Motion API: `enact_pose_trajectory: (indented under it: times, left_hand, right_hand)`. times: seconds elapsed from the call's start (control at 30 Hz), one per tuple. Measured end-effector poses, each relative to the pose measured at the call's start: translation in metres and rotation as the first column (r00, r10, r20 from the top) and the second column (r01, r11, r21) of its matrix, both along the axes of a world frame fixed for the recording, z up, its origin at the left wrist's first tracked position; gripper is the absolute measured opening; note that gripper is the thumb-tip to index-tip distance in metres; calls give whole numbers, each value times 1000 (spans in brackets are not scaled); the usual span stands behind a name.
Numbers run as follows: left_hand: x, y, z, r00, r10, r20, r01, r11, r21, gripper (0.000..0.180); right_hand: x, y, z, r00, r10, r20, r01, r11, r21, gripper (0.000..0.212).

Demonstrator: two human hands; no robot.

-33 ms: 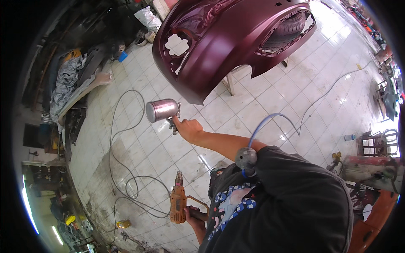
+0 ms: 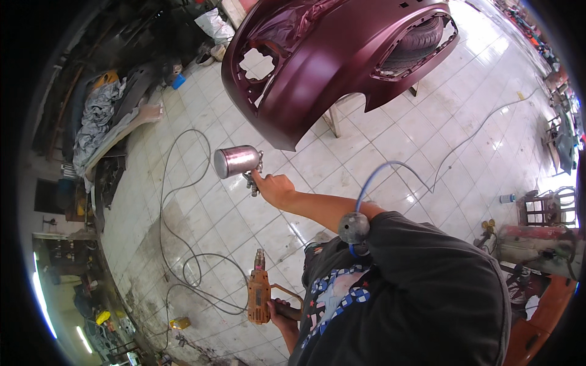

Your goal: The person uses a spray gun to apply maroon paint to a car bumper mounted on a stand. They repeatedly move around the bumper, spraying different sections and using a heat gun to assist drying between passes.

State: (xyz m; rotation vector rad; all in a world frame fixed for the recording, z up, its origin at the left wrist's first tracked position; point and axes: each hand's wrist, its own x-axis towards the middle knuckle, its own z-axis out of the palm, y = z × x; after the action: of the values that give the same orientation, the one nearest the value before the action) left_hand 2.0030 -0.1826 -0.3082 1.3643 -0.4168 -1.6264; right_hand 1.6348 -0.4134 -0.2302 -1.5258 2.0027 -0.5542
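My right hand (image 2: 276, 190) is stretched out, its fingers wrapped round a spray gun (image 2: 251, 183) whose metal cup (image 2: 237, 161) lies tilted sideways. Lower down, my left hand (image 2: 284, 311) grips the dark handle of an orange heat gun (image 2: 259, 299), nozzle toward the top of the view. A blue air hose (image 2: 372, 177) loops beside my right upper arm, near a round grey piece (image 2: 354, 227) with a small hole. Beyond the spray gun is a dark-red car bumper (image 2: 317, 79), apart from both tools. My fingers partly hide both handles.
A stand leg (image 2: 332, 121) shows under the bumper. A dark cord (image 2: 162, 213) loops over the tiled floor (image 2: 220, 213) left of the heat gun. Car panels (image 2: 122, 131) are piled at the left. A yellow box (image 2: 179, 323) lies lower left, and a red-topped tank (image 2: 537, 247) is at right.
The blue hose and the round grey piece have shifted slightly left. Both hands keep their grips; the whole view has moved only a little.
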Motion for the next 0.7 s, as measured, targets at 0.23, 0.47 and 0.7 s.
enact_pose_trajectory:
  times: [0.23, 0.47, 0.7]
  left_hand:
    - [-9, -8, -5, 998, 39, 46, -41, 998, 42, 31]
    - [-31, -13, -4, 994, 7, 105, -7, 1000, 2, 31]
    - [-64, -34, -20, 995, -104, 1, 104, 993, -52, 32]
  right_hand:
    - [-33, -16, -43, 991, 137, 11, -137, 987, 83, 53]
    - [-89, 38, 24, 996, -40, -82, 38, 999, -26, 61]
    - [-180, 118, 89, 910, -394, -128, 317, 862, -396, 62]
